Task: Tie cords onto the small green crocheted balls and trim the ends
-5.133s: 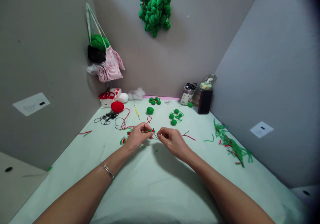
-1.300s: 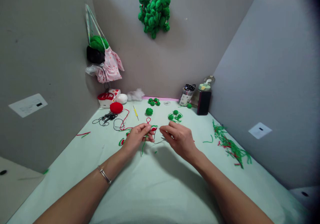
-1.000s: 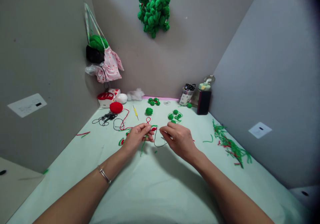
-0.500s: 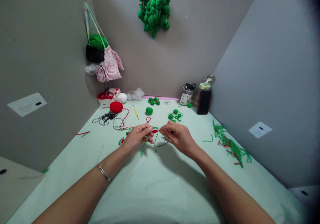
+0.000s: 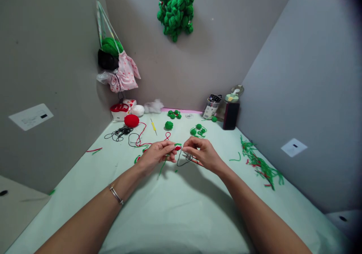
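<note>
My left hand point(image 5: 158, 153) is closed on a small crocheted piece point(image 5: 178, 147), red with a white and green edge, held between thumb and fingers. A green yarn tail point(image 5: 162, 168) hangs below that hand. Close to the piece's right side, my right hand point(image 5: 202, 153) is pinched shut; what its fingertips hold is too small to make out. Black yarn point(image 5: 181, 165) loops down from the piece toward the table under my right hand. Scissors with orange-red handles point(image 5: 196, 161) lie partly hidden below that hand. Another red and green crocheted piece point(image 5: 137, 159) sits beside my left wrist.
Behind my hands are a green crocheted ball point(image 5: 169, 125), a yellow-handled crochet hook point(image 5: 153, 125), red yarn point(image 5: 131, 120) and tangled black yarn point(image 5: 118, 133). Green yarn scraps point(image 5: 261, 163) lie at right. A tin point(image 5: 210, 108) and a dark phone point(image 5: 231, 116) stand at the back right.
Both hands have shifted slightly right with the crocheted piece. My right hand's fingertips remain beside it, and more of the scissors' handles shows now.
</note>
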`<control>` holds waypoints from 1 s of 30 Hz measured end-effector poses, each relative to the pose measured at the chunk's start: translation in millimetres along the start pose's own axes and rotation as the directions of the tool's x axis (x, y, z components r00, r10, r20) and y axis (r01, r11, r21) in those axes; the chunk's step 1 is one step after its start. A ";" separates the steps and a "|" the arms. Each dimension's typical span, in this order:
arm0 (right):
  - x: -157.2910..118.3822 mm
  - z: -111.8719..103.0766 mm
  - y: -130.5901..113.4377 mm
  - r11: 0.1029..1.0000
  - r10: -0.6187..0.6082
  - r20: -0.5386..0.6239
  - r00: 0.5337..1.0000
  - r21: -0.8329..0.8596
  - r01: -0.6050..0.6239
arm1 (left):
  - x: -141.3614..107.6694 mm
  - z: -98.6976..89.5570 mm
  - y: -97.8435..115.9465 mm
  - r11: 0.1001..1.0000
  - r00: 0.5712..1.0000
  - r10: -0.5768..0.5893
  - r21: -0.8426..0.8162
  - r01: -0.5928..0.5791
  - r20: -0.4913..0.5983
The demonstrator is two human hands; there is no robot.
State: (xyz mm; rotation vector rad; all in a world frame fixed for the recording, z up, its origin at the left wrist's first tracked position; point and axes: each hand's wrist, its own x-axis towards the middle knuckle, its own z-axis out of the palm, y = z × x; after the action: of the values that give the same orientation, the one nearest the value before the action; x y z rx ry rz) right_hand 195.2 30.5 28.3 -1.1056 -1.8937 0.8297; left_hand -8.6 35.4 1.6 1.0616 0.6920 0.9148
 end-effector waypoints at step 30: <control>-9.4 18.1 1.7 0.924 -0.105 -0.106 0.989 -0.379 0.057 | 4.8 5.1 -14.0 0.995 0.987 0.095 0.018 -0.093 -0.129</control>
State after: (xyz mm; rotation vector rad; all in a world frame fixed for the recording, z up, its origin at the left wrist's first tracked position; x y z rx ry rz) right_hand 183.3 20.1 15.3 -1.2626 -2.0258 0.3463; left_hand 1.9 34.6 -10.0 1.0596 0.7609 1.0696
